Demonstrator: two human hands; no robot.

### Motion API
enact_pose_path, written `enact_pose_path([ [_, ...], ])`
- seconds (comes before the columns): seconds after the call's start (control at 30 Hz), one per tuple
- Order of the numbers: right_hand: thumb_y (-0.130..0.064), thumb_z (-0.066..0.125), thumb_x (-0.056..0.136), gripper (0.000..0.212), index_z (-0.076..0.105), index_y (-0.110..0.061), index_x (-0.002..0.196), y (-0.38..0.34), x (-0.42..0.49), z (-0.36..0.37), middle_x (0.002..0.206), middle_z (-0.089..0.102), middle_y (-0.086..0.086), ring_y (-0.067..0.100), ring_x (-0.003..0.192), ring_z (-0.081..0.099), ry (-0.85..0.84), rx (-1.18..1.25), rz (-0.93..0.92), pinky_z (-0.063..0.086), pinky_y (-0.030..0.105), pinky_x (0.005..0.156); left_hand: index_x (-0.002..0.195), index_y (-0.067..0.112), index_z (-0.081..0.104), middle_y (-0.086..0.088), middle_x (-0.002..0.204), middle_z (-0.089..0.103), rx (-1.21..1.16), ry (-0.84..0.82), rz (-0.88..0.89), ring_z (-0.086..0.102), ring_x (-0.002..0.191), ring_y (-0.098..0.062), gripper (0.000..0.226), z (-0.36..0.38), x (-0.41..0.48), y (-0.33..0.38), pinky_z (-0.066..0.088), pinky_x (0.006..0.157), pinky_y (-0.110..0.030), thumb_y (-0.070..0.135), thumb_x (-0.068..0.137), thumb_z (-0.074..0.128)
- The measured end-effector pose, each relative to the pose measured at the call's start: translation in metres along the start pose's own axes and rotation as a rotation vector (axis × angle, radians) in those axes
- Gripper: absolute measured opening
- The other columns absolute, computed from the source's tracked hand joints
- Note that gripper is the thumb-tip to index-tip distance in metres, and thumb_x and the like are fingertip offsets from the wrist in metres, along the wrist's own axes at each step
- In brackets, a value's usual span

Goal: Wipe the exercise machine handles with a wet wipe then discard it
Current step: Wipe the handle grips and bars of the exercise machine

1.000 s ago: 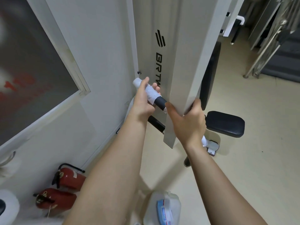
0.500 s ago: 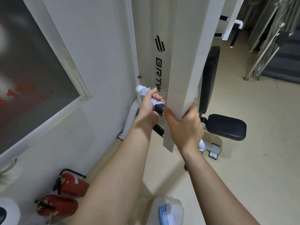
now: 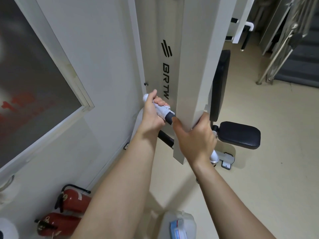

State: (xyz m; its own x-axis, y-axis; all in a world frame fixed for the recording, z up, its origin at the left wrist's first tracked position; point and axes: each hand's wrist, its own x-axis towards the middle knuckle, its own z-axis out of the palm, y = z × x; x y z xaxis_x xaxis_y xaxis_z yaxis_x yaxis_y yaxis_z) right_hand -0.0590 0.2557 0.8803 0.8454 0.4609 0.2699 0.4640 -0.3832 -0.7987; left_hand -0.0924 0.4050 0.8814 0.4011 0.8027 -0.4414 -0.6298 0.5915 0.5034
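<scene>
The white wet wipe (image 3: 164, 110) is lying wrapped around the machine's left handle, a white bar with a dark rubber grip (image 3: 170, 117), just left of the tall cream steel upright (image 3: 191, 69) of the exercise machine. The left hand (image 3: 152, 116) is clenching the wipe against the handle, fingers (image 3: 159, 101) curled over the top and thumb pointing toward the handle's white end cap (image 3: 145, 97). The right hand (image 3: 195, 137) is gripping the lower edge of the upright, thumb on the near face and fingers folded behind it, apparently bracing the frame. To do this stroke well, the left hand should be keeping the wipe fully closed round the bar and twisting while sliding, so the dark grip beside the upright gets covered too. The second handle looks not yet wiped, then the wipe needs discarding. Behind the upright are sitting the black padded seat (image 3: 240, 133) and backrest (image 3: 220, 85); two red fire extinguishers (image 3: 74, 200) are lying on the floor by the wall.
</scene>
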Motion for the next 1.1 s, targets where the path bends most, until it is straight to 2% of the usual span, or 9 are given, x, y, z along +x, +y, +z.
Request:
enact_pose_path([
  [0.13,-0.059,0.074,0.070,0.064,0.045,-0.012,0.102,-0.001,0.003,0.006,0.087,0.061,0.001,0.035,0.082,0.063,0.071,0.025,0.006,0.050,0.040,0.065,0.060,0.023,0.031,0.011,0.053,0.029,0.010,-0.038,-0.060,0.032,0.041,-0.007,0.047,0.002,-0.005,-0.017,0.036,0.047,-0.019,0.020,0.093,0.064],
  [0.37,-0.065,0.073,0.069,0.060,0.040,-0.023,0.097,0.009,0.013,-0.006,0.088,0.059,-0.006,0.029,0.084,0.061,0.015,0.015,0.051,0.039,0.036,0.066,0.052,0.022,0.036,0.010,0.048,0.035,0.207,-0.209,-0.198,0.033,0.042,-0.008,0.046,-0.008,-0.015,-0.051,0.036,0.044,-0.020,0.016,0.093,0.057],
  [0.5,-0.063,0.075,0.065,0.058,0.041,-0.027,0.094,0.007,0.011,-0.009,0.092,0.063,-0.006,0.028,0.086,0.061,-0.018,0.016,0.067,0.044,0.038,0.070,0.059,0.020,0.036,0.008,0.052,0.035,0.125,0.016,-0.007,0.036,0.045,-0.009,0.042,0.005,-0.003,-0.015,0.038,0.048,-0.020,0.014,0.091,0.063],
  [0.63,-0.059,0.077,0.067,0.060,0.042,-0.021,0.096,0.005,0.005,-0.003,0.089,0.060,-0.003,0.031,0.085,0.060,-0.010,0.000,0.044,0.037,0.035,0.067,0.058,0.022,0.036,0.006,0.060,0.032,0.133,0.099,0.048,0.036,0.059,-0.013,0.043,-0.002,0.019,0.011,0.041,0.055,-0.025,0.024,0.087,0.067],
  [0.77,-0.059,0.075,0.069,0.063,0.043,-0.015,0.101,0.003,0.009,0.005,0.089,0.060,0.000,0.036,0.089,0.063,0.037,0.000,0.030,0.037,0.036,0.065,0.062,0.020,0.038,0.006,0.053,0.037,0.157,-0.057,-0.045,0.043,0.045,-0.011,0.040,-0.005,0.004,-0.019,0.042,0.048,-0.018,0.022,0.094,0.062],
  [0.87,-0.062,0.073,0.068,0.063,0.039,-0.020,0.099,0.003,0.015,0.004,0.092,0.062,-0.001,0.034,0.091,0.063,0.016,0.011,0.046,0.040,0.037,0.068,0.057,0.024,0.052,0.003,0.065,0.034,0.380,-0.194,-0.118,0.034,0.062,-0.015,0.035,-0.013,-0.006,-0.057,0.031,0.060,-0.025,0.026,0.089,0.065],
  [0.93,-0.061,0.073,0.068,0.060,0.037,-0.022,0.097,0.005,0.017,0.000,0.090,0.061,-0.003,0.033,0.088,0.063,0.014,0.006,0.049,0.042,0.037,0.069,0.065,0.022,0.061,0.000,0.072,0.043,0.466,-0.229,-0.120,0.040,0.065,-0.016,0.024,-0.013,-0.009,-0.058,0.035,0.061,-0.027,0.026,0.087,0.070],
  [1.0,-0.062,0.074,0.068,0.059,0.041,-0.022,0.097,0.008,0.018,-0.005,0.086,0.059,-0.006,0.031,0.085,0.062,0.015,-0.001,0.060,0.040,0.037,0.068,0.088,0.011,0.068,-0.007,0.082,0.066,0.426,-0.222,-0.075,0.065,0.072,-0.018,0.014,-0.013,-0.009,-0.044,0.056,0.069,-0.027,0.024,0.092,0.070],
  [1.1,-0.062,0.075,0.068,0.059,0.043,-0.021,0.097,0.009,0.017,-0.007,0.086,0.059,-0.006,0.032,0.085,0.061,0.026,-0.007,0.045,0.041,0.037,0.067,0.111,0.011,0.063,-0.009,0.098,0.075,0.272,-0.104,-0.001,0.075,0.081,-0.020,0.026,-0.015,-0.001,-0.010,0.061,0.073,-0.035,0.029,0.094,0.070],
])
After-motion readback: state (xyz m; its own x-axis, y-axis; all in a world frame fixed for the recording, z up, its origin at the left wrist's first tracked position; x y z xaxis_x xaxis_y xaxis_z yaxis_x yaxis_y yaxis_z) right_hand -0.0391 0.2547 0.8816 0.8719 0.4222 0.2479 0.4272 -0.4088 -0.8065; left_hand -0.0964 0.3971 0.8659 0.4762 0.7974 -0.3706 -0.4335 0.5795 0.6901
